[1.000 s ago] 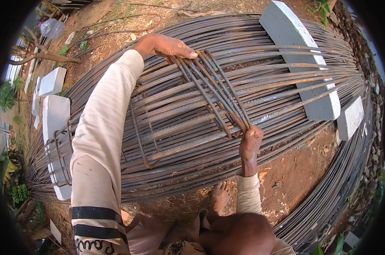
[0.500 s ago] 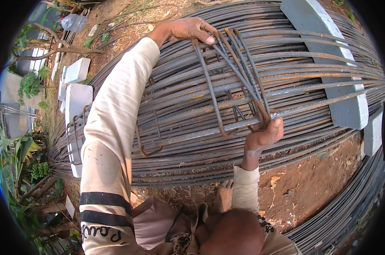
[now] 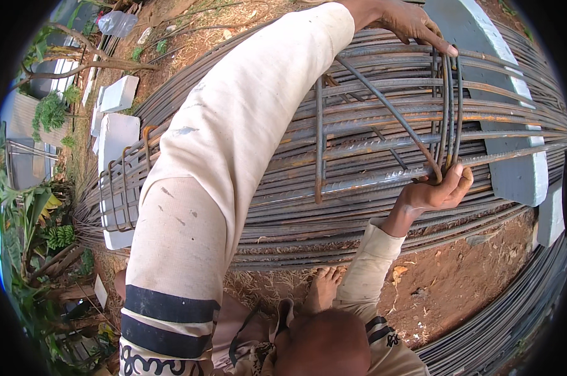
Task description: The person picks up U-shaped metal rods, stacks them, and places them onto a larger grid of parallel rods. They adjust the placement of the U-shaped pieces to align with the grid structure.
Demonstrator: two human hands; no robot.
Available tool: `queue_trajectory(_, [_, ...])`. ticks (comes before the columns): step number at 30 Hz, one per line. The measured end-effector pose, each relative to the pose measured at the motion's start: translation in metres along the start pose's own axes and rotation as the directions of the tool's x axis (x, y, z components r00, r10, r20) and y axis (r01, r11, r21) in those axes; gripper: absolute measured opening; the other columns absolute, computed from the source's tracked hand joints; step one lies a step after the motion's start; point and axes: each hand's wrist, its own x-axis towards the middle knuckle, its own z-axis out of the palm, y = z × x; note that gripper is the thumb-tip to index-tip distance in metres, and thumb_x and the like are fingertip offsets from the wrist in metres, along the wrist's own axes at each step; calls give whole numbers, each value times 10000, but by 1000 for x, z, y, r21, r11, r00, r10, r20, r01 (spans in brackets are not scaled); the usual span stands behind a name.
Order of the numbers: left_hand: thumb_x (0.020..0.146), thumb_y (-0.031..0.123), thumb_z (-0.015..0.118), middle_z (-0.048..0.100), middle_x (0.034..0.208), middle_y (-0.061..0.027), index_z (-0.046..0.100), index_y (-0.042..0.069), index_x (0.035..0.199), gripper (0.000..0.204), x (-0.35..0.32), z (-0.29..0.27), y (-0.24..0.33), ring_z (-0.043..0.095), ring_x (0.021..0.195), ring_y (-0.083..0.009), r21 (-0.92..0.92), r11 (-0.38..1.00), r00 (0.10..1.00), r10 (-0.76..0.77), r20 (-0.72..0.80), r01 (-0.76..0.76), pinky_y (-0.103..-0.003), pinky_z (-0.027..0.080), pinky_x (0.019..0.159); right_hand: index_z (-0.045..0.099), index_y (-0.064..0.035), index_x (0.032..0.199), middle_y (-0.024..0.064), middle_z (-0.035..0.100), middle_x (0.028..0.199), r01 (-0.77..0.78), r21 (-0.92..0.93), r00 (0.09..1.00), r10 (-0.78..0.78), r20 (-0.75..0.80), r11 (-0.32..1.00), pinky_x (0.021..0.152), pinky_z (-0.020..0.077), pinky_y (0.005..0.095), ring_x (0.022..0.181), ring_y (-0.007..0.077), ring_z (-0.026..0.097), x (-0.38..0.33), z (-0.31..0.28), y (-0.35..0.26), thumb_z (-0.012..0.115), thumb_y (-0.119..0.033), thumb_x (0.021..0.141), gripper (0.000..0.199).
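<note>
Several bent steel stirrups stand bunched together round the long ribbed rebars. My left hand closes over their upper ends, its thumb along the top. Below, my right hand has its fingers curled round their lower ends, beside a rebar. A slanting stirrup leans from upper left down to my right hand. Further left, a single stirrup hangs upright round the bars. My left sleeve hides part of the bars.
Grey-white blocks support the rebars at both ends. More stirrups hang at the far left. Another bundle of bars lies on the soil at the lower right. A bare foot stands by the near edge of the pile.
Both hands have moved right along the bars, bringing the bunched stirrups toward the right block. The slanting stirrup now stands apart from the bunch at its top.
</note>
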Motion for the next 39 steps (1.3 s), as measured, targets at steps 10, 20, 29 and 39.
queue_trajectory(10, [990,728,537,651,1357,-109,613,60,1456,818,-179,20,-102,566,1303,-221,-194,839,850,-525,-44,509,-377,495,1013,484,-5,1276,126,507,1227,4,-120,925,42,378,993,993,502,442,1171,242,534,-54,-67,-25,593,-170,1026,319])
queue_trajectory(20, [989,668,589,574,1473,-139,565,59,1492,790,-225,37,-88,493,1421,-300,-255,917,929,-348,-129,308,-468,435,1187,551,5,1400,165,633,1316,-599,40,660,464,591,800,978,534,435,1192,273,619,-70,-49,-48,459,-503,1121,587])
queue_trajectory(29, [769,800,760,717,1248,-181,725,42,1304,928,-200,44,-85,696,1173,-334,-353,846,903,-430,-11,399,-451,537,1017,463,-26,1457,165,503,1426,-426,-89,732,401,550,900,1116,407,512,1261,295,527,-89,-31,-30,640,-505,1029,666])
queue_trajectory(39, [759,703,819,769,1180,-184,659,52,1417,939,-202,50,-101,744,1080,-264,-422,867,937,-335,-103,264,-446,536,1018,334,-84,1531,237,386,1500,-794,176,587,657,474,582,1219,397,525,1414,414,454,-119,-12,-56,770,-475,943,831])
